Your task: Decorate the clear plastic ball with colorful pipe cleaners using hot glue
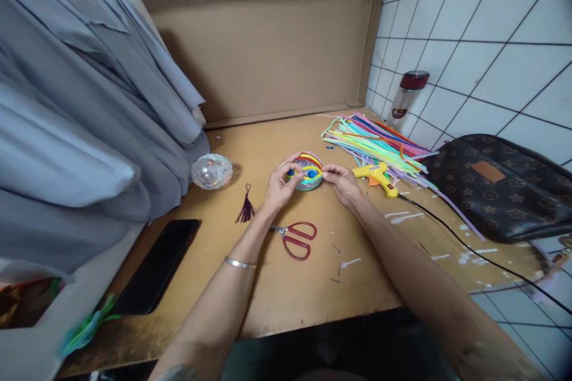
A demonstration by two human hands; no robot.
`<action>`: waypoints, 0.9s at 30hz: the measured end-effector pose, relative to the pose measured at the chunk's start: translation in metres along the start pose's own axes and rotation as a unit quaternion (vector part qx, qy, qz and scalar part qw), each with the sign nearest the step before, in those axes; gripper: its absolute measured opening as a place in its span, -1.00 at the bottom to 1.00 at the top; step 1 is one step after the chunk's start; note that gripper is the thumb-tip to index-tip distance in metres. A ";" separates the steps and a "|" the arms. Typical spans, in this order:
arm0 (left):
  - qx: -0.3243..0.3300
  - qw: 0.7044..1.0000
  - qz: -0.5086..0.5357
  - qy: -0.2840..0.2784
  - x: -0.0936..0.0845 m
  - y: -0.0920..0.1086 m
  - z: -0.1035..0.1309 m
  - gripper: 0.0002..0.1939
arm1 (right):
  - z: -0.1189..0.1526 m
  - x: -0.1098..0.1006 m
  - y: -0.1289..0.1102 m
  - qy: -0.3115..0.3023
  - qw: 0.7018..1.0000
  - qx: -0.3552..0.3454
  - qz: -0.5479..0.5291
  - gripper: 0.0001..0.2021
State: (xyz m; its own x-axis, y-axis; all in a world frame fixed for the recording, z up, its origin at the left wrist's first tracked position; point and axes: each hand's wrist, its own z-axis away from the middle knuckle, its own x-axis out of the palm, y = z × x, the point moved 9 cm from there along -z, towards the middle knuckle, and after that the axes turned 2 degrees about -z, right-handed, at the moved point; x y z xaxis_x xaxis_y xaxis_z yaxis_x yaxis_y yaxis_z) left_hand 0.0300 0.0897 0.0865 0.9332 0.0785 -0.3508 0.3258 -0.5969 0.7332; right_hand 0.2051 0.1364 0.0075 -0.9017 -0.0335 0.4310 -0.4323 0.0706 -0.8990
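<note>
A round ball (308, 161) wrapped in red, yellow, blue and teal strips rests between my hands near the middle of the table. My left hand (282, 181) grips its left side, with thumb and fingers closed round it. The fingertips of my right hand (339, 181) are pinched at the ball's right edge on a yellow strip. Just right of that hand lies a yellow glue gun (378, 178) with a black cord. Red-handled scissors (297, 240) lie below the ball, and a dark tassel (246, 208) is to the left.
A clear ball (212, 171) and a black phone (156, 266) are at the left. Coloured pipe cleaners (379, 146) lie at the back right, by a bottle (406, 98) and a brown bag (504, 190). A cardboard panel (268, 41) stands behind; grey cloth (80, 101) hangs left.
</note>
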 end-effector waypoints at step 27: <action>-0.024 1.000 0.008 0.018 -0.008 -0.024 -0.002 -0.36 | 0.000 0.001 -0.004 -0.028 0.997 -0.052 0.047 -0.58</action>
State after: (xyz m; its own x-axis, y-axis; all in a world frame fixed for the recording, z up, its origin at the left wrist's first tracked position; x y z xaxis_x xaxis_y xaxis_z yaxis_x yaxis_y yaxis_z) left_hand 0.0153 0.1050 0.0731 0.9429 0.0981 -0.3184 0.3169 -0.5588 0.7664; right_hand 0.2062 0.1361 0.0113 -0.9382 -0.0777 0.3373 -0.3460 0.1782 -0.9212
